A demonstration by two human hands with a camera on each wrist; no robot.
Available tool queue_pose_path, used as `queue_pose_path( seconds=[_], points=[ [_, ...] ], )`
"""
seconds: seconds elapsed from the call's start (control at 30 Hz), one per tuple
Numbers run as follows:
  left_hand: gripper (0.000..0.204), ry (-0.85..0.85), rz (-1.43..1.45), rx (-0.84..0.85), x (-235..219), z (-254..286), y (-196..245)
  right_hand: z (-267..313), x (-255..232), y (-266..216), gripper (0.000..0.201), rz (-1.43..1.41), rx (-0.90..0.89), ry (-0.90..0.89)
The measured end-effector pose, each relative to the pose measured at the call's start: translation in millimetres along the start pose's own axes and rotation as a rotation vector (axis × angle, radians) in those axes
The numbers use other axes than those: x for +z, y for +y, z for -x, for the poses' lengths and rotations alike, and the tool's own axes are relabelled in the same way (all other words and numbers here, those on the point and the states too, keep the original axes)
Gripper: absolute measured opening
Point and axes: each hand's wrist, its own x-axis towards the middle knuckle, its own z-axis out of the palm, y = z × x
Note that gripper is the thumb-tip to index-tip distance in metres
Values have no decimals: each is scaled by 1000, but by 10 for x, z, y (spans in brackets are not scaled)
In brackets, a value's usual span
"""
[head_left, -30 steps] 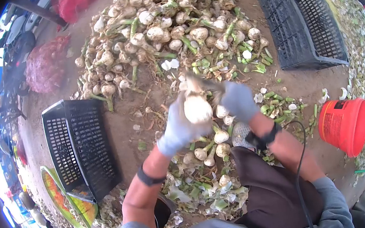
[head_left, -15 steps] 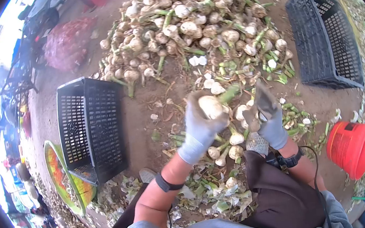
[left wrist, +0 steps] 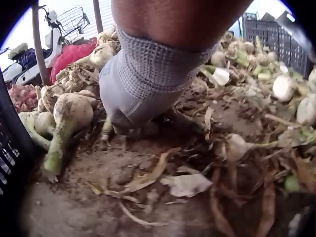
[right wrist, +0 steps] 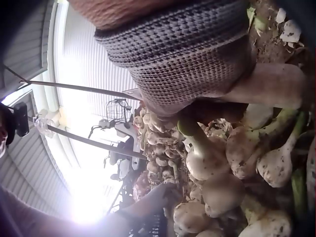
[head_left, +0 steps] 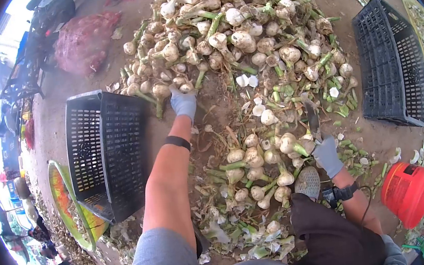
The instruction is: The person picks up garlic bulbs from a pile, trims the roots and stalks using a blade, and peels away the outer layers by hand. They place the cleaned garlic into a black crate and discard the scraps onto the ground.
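My gloved left hand (head_left: pixel 183 103) reaches down to the near left edge of a heap of garlic bulbs with stalks (head_left: pixel 243 40). Its fingertips are right at a dirty garlic bulb (head_left: pixel 186 87). In the left wrist view the gloved hand (left wrist: pixel 140 94) bends down close over the soil, fingertips hidden; I cannot tell whether they grip a bulb. My gloved right hand (head_left: pixel 327 157) holds a knife (head_left: pixel 312 113), blade pointing away from me. The knife's pale handle (right wrist: pixel 271 86) sticks out of that fist, above several garlic bulbs (right wrist: pixel 205 158).
A smaller group of garlic bulbs (head_left: pixel 254 156) lies before my shoe (head_left: pixel 308 183). Black plastic crates stand at left (head_left: pixel 128 142) and right (head_left: pixel 379 61). A red bucket (head_left: pixel 407 194) is at lower right. Cut stalks and peelings (head_left: pixel 228 230) litter the ground.
The left hand has let go of the garlic bulb it held and stretched forward and left to the big heap. The right hand, with the knife, has moved right and down, away from the left.
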Motion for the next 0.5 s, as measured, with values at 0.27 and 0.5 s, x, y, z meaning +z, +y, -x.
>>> queue_pose_path(
  seconds=[0.27, 0.5],
  points=[
    [63, -684, 1004, 142, -88, 1332, 307, 70, 46, -217, 38, 159, -74, -20],
    [54, -545, 279, 834, -247, 2110, 739, 330, 150, -972, 25, 637, -612, 48]
  ],
)
